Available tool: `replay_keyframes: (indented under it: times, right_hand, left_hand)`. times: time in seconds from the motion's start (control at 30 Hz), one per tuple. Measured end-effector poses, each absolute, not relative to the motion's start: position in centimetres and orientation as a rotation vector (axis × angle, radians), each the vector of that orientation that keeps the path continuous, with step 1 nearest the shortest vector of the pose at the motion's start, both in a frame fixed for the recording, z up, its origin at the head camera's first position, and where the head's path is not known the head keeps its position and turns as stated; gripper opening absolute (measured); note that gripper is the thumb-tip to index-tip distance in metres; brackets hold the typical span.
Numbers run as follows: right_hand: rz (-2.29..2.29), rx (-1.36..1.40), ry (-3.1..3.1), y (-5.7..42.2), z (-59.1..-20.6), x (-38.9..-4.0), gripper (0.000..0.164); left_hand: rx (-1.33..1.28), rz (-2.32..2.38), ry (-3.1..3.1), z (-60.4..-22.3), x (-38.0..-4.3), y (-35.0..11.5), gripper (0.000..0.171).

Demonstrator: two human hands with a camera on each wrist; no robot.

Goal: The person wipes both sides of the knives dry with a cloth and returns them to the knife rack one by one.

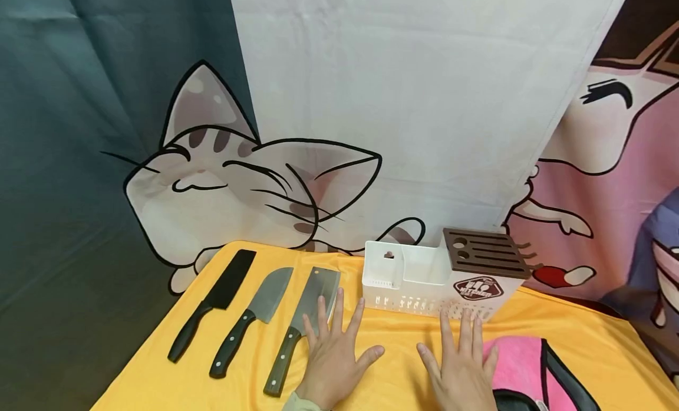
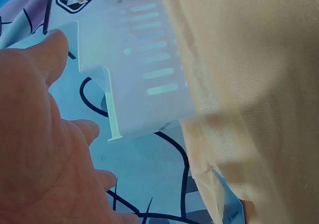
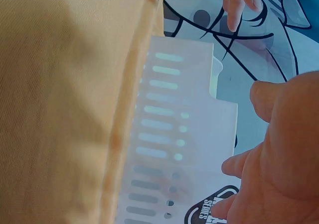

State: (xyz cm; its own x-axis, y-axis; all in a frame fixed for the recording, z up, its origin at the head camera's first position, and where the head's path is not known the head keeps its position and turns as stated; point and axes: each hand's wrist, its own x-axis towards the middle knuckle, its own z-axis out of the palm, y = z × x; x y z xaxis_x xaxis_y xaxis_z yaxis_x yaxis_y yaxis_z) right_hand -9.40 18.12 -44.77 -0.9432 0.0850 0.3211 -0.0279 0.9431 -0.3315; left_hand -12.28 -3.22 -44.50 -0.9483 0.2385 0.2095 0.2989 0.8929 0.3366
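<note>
Fingers [image 1: 338, 312] spread apart, left hand [image 1: 331, 361] and right hand [image 1: 462, 370] hover near a white rack [image 1: 424, 289] whose label [image 1: 478, 288] reads "KITCHEN SERIES".

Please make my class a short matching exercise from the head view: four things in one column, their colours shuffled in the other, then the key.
Things
1. Leftmost knife
2. Tablecloth
3. Slotted rack top
4. Rack body

Colours
A. Brown
B. White
C. Black
D. Yellow

Right pairs: 1-C, 2-D, 3-A, 4-B
</note>
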Motion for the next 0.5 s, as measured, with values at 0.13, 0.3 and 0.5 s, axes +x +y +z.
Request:
replay_keyframes:
  times: [0.13,0.3,0.5]
  right_hand:
    - [0.481,-0.044,-2.763,18.04,-44.79,-9.42,0.073]
    - [0.487,-0.046,-2.77,17.97,-44.86,-9.39,0.073]
    - [0.489,-0.039,-2.771,17.9,-44.93,-9.36,0.073]
  left_hand:
    - [-0.412,-0.555,-2.899,-44.51,-12.22,-3.33,0.082]
    - [-0.409,-0.558,-2.904,-44.51,-12.23,-3.38,0.081]
    - [-0.4,-0.561,-2.896,-44.35,-12.34,-3.49,0.08]
